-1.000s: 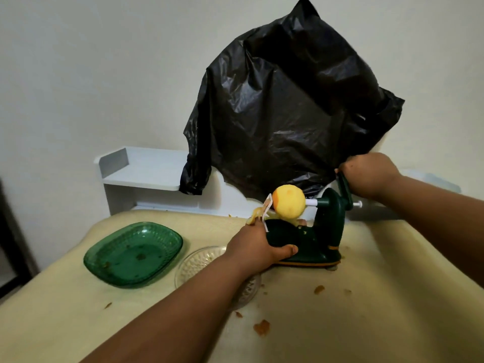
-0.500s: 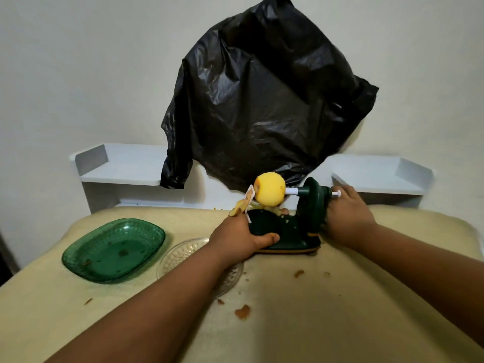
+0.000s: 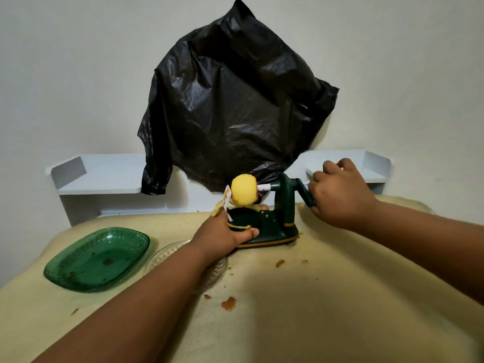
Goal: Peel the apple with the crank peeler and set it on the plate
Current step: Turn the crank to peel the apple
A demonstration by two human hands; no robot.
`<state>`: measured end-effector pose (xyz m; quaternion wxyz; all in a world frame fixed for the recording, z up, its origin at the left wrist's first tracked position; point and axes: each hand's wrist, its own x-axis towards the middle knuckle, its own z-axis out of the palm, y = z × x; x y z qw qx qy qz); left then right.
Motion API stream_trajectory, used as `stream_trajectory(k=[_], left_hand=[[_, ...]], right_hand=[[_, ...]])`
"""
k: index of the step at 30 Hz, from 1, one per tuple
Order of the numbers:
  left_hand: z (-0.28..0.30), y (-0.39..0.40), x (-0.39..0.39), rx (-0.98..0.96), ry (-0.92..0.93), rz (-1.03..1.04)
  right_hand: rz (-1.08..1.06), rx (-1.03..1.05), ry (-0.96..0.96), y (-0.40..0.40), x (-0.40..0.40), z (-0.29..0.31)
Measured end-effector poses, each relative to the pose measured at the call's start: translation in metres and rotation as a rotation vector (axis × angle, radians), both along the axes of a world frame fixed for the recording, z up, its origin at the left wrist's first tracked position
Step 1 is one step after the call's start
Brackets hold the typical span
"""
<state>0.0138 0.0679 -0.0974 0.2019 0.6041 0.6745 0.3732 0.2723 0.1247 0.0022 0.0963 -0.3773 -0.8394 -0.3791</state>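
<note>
Crank peeler (image 3: 272,221): dark green moulded plastic, glossy, with a thin yellow-orange band round its base; it stands near the middle of the counter (image 3: 301,310), toward the far edge. No brand or lettering can be read on it.

Apple (image 3: 244,189): round, pale yellow, mostly bare flesh, matte. It is spiked on the peeler's white shaft, held above the base and clear of the counter. A thin white blade arm touches its left side; a curl of yellow peel hangs there.

Left hand (image 3: 222,233): wrapped round the left end of the peeler's base, thumb along the front.

Right hand (image 3: 340,195): fingers curled round the green crank handle (image 3: 306,195) at the peeler's right end.

Green dish (image 3: 97,259): translucent green, rounded rectangle, faceted rim, a few brown specks inside; near the counter's left edge. Just beside it, a clear patterned glass plate (image 3: 167,254), half hidden under the left forearm.

Counter surface: cream cloth with a fine woven grain, scattered brownish peel scraps (image 3: 228,303) in front of the peeler.

Behind: a white shelf (image 3: 99,179) along a plain off-white wall, and a crinkled black plastic bag (image 3: 235,108) hanging over the wall.
</note>
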Motion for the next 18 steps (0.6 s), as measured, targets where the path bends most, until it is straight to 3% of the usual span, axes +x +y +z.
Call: stream_trajectory(k=[9,18], left_hand=[[0.003,0.001,0.001,0.002,-0.024,-0.001],[0.002,0.001,-0.001,-0.015,0.015,0.017]], right_hand=[[0.182,0.274,0.246,0.055,-0.017,0.037],[-0.075,0.034,0.324,0.100,-0.045,0.020]])
